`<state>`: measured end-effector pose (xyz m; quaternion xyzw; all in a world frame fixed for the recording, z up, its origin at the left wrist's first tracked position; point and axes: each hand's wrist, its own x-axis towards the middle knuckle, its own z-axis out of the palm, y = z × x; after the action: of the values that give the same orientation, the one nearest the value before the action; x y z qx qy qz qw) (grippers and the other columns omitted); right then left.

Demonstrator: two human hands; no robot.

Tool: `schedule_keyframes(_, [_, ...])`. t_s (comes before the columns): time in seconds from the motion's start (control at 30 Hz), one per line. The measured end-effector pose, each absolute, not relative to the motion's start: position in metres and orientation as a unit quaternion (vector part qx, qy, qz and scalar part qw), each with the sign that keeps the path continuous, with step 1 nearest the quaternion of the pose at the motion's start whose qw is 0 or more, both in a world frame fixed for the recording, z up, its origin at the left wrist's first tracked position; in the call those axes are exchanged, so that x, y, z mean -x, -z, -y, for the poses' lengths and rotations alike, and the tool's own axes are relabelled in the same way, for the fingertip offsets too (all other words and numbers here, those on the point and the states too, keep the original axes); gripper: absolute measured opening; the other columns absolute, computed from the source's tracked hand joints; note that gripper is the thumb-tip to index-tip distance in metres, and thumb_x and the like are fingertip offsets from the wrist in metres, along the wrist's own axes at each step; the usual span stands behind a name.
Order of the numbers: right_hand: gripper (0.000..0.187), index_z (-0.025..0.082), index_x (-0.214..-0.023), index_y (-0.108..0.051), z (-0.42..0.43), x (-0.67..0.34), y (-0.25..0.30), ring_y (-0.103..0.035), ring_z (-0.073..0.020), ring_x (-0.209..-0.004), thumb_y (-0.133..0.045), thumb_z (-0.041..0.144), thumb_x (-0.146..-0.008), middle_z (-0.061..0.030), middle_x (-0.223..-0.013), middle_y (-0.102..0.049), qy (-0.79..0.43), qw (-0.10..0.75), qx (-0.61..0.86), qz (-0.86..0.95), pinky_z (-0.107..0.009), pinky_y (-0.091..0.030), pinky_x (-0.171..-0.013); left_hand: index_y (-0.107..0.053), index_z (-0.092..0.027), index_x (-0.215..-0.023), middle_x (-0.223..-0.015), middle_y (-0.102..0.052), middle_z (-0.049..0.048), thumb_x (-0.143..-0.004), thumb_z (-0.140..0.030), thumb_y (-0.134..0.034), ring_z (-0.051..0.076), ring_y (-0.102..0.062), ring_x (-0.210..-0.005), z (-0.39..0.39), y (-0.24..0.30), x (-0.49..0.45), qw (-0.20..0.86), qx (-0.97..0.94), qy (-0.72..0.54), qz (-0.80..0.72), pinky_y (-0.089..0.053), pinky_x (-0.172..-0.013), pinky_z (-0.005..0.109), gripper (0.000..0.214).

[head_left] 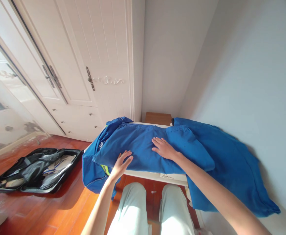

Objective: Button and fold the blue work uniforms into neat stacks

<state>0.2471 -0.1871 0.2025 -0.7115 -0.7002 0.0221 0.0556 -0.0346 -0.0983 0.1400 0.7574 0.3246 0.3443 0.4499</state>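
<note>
A blue garment [143, 143] lies spread over a small white table [157, 177] in front of me. My left hand [121, 164] rests flat at the garment's near edge, fingers spread. My right hand [162, 148] lies flat on the middle of the cloth, fingers stretched out. More blue cloth [221, 163] spills off the table to the right, against the wall. Another blue piece with a yellow-green strip [94, 169] hangs off the table's left end.
An open black suitcase [35, 169] with clothes lies on the wooden floor at left. A white wardrobe [84, 65] stands behind it. A small brown cabinet [158, 118] sits beyond the table. A grey wall [255, 81] runs along the right. My legs [152, 209] are below the table.
</note>
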Motion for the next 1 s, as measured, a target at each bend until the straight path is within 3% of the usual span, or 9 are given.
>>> schedule_keyframes(0.13, [0.062,0.023,-0.148,-0.041,0.252,-0.208,-0.206,-0.031,-0.0262,-0.144,-0.037,0.058,-0.096,-0.0072,-0.155,-0.035,-0.063,0.143,0.674,0.722,-0.048,-0.020,-0.121,-0.069,-0.014,-0.105,-0.100,-0.075,0.0113,-0.080,-0.048,-0.065,0.026,-0.069,-0.102,0.114,-0.140,0.062,0.609,-0.513,-0.485,-0.362,-0.052,-0.096,0.039,0.043])
schedule_keyframes(0.2, [0.057,0.029,-0.144,-0.046,0.284,-0.196,-0.203,-0.038,-0.0266,-0.140,-0.043,0.057,-0.094,-0.0039,-0.148,-0.046,-0.126,0.202,0.690,0.683,-0.049,-0.027,-0.119,-0.068,-0.013,-0.100,-0.087,-0.075,0.0091,-0.075,-0.044,-0.069,0.024,-0.072,-0.089,0.121,-0.127,0.075,0.625,-0.397,-0.532,-0.412,-0.057,-0.085,0.036,0.040])
schedule_keyframes(0.33, [0.043,0.035,-0.122,-0.067,0.334,-0.183,-0.184,-0.036,-0.0278,-0.141,-0.048,0.058,-0.092,-0.0011,-0.131,-0.063,-0.262,0.339,0.711,0.558,-0.052,-0.032,-0.116,-0.065,-0.017,-0.095,-0.082,-0.071,0.0054,-0.073,-0.036,-0.066,0.021,-0.072,-0.079,0.123,-0.096,0.083,0.650,-0.265,-0.510,-0.497,-0.059,-0.075,0.035,0.028])
schedule_keyframes(0.43, [0.043,0.031,-0.113,-0.072,0.349,-0.179,-0.164,-0.048,-0.0301,-0.133,-0.050,0.061,-0.090,-0.0049,-0.123,-0.068,-0.344,0.422,0.694,0.472,-0.052,-0.036,-0.113,-0.066,-0.019,-0.099,-0.082,-0.069,0.0062,-0.078,-0.038,-0.062,0.021,-0.072,-0.078,0.121,-0.092,0.072,0.702,-0.295,-0.461,-0.455,-0.060,-0.081,0.040,0.028])
schedule_keyframes(0.57, [0.062,0.018,-0.108,-0.071,0.343,-0.165,-0.143,-0.068,-0.0322,-0.102,-0.061,0.071,-0.077,-0.0147,-0.112,-0.071,-0.443,0.436,0.672,0.402,-0.051,-0.050,-0.097,-0.066,-0.016,-0.104,-0.089,-0.071,0.0100,-0.075,-0.043,-0.070,0.024,-0.072,-0.075,0.122,-0.112,0.054,0.740,-0.338,-0.402,-0.421,-0.060,-0.081,0.045,0.039])
schedule_keyframes(0.7, [0.078,0.013,-0.122,-0.061,0.323,-0.144,-0.147,-0.069,-0.0315,-0.101,-0.068,0.071,-0.070,-0.0188,-0.118,-0.068,-0.504,0.467,0.633,0.358,-0.046,-0.051,-0.092,-0.068,-0.008,-0.089,-0.071,-0.072,0.0137,-0.068,-0.043,-0.079,0.028,-0.073,-0.071,0.121,-0.140,0.048,0.696,-0.412,-0.287,-0.513,-0.061,-0.071,0.038,0.042])
schedule_keyframes(0.83, [0.078,0.014,-0.126,-0.054,0.298,-0.124,-0.163,-0.068,-0.0299,-0.103,-0.069,0.068,-0.072,-0.0185,-0.123,-0.066,-0.521,0.519,0.587,0.339,-0.045,-0.050,-0.093,-0.068,-0.009,-0.065,-0.053,-0.067,0.0148,-0.078,-0.053,-0.066,0.027,-0.070,-0.057,0.116,-0.167,0.047,0.597,-0.549,-0.181,-0.557,-0.059,-0.062,0.035,0.046])
schedule_keyframes(1.0, [0.067,0.020,-0.118,-0.057,0.272,-0.102,-0.159,-0.070,-0.0289,-0.098,-0.077,0.060,-0.068,-0.0122,-0.114,-0.071,-0.559,0.545,0.540,0.314,-0.046,-0.049,-0.093,-0.062,-0.016,-0.055,-0.051,-0.066,0.0123,-0.081,-0.062,-0.055,0.027,-0.068,-0.056,0.114,-0.182,0.038,0.506,-0.649,-0.233,-0.519,-0.053,-0.058,0.034,0.054])
